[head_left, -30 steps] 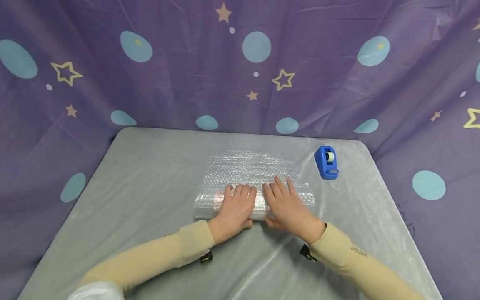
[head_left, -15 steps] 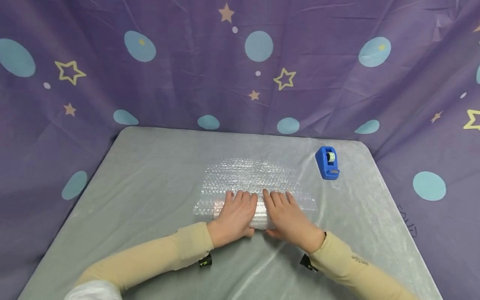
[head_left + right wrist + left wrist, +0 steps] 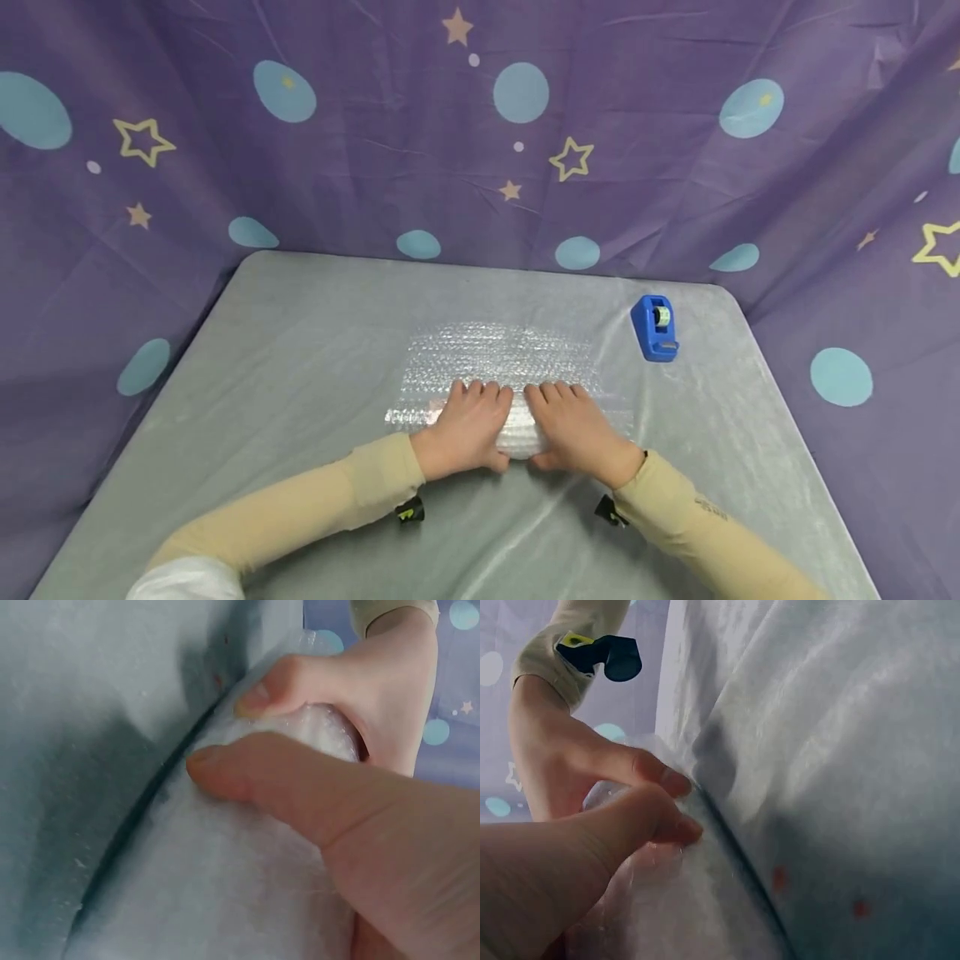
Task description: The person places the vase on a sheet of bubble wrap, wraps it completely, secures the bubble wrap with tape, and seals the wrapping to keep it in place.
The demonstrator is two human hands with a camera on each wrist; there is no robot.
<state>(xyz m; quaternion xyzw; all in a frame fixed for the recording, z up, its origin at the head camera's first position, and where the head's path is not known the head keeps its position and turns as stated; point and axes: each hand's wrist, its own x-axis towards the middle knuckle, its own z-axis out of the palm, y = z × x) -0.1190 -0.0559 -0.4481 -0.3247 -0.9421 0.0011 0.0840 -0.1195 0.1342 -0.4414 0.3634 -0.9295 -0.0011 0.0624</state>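
Bubble wrap (image 3: 487,354) lies on the grey cloth, its far part flat and its near part wound into a roll (image 3: 520,429). My left hand (image 3: 468,425) grips the left half of this roll, fingers over the top and thumb on the near side. Beside it, my right hand (image 3: 573,429) grips the right half the same way. The wrist views show both thumbs pressing the roll's near side, low and close to the cloth. A faint pinkish patch (image 3: 435,408) shows through the plastic at the left; what is wrapped inside is hidden.
A blue tape dispenser (image 3: 655,327) with a small roll of tape stands at the back right of the cloth-covered table (image 3: 300,333). Behind and at the sides hangs a purple curtain (image 3: 375,125) with stars and blue dots.
Both hands have drawn slightly nearer to me with the roll, and their fingers have bent down over it. The flat sheet's far edge has slid nearer too.
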